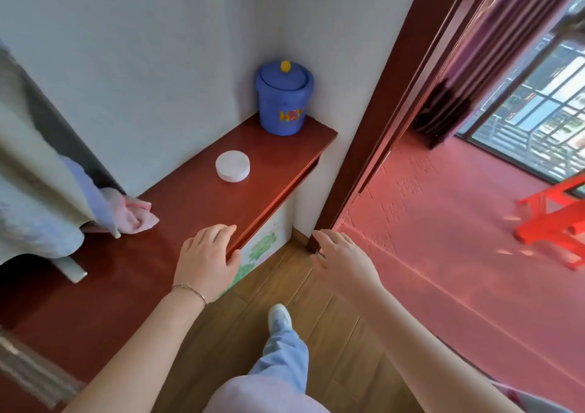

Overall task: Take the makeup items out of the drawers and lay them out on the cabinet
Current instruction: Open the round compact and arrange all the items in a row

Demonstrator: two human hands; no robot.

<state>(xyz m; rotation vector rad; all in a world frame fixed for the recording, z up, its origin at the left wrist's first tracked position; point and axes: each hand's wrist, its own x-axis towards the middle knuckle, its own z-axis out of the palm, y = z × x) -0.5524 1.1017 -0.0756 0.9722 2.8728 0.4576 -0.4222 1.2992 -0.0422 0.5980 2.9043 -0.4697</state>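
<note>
Head view, looking down: a white round compact (232, 166) is seen lying flat on the red-brown cabinet top (190, 200), well beyond the fingertips of both hands. Farther back, in the wall corner, a blue lidded pot (284, 97) is stood upright. The left hand (207, 262) is laid on the cabinet's front edge, fingers relaxed over the top and thumb tucked beneath the lip, probably to steady the body or feel for a drawer front. The right hand (343, 259) is held in the air beside it, fingers loosely spread, nothing gripped. No drawer is visible. To the left hand's far side, a pink cloth (137, 216) is draped.
</note>
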